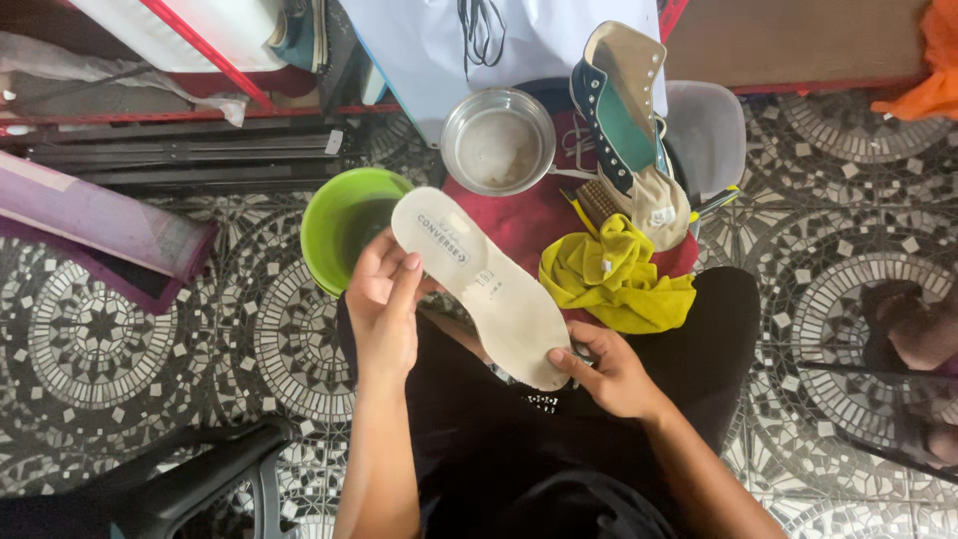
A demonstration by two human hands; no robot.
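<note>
Both hands hold a white shoe insole [486, 284] over the lap, printed side up, lying diagonally. Right hand [612, 374] pinches the near, toe end, thumb on top. Left hand [382, 304] grips the far heel end at its left edge, fingers curled round the rim. Beyond the knees, a crumpled yellow cloth [614, 277] lies on a red cloth [519, 215], touching a brush [597, 203]. Left of it, a green bowl [344, 232] sits on the patterned tile floor [120, 339]. Farther, a steel bowl [497, 140] with cloudy liquid; right of it, a navy high-top sneaker [627, 120], unlaced, tongue out. Black laces [481, 28] at far edge on a white sheet [419, 40].
</note>
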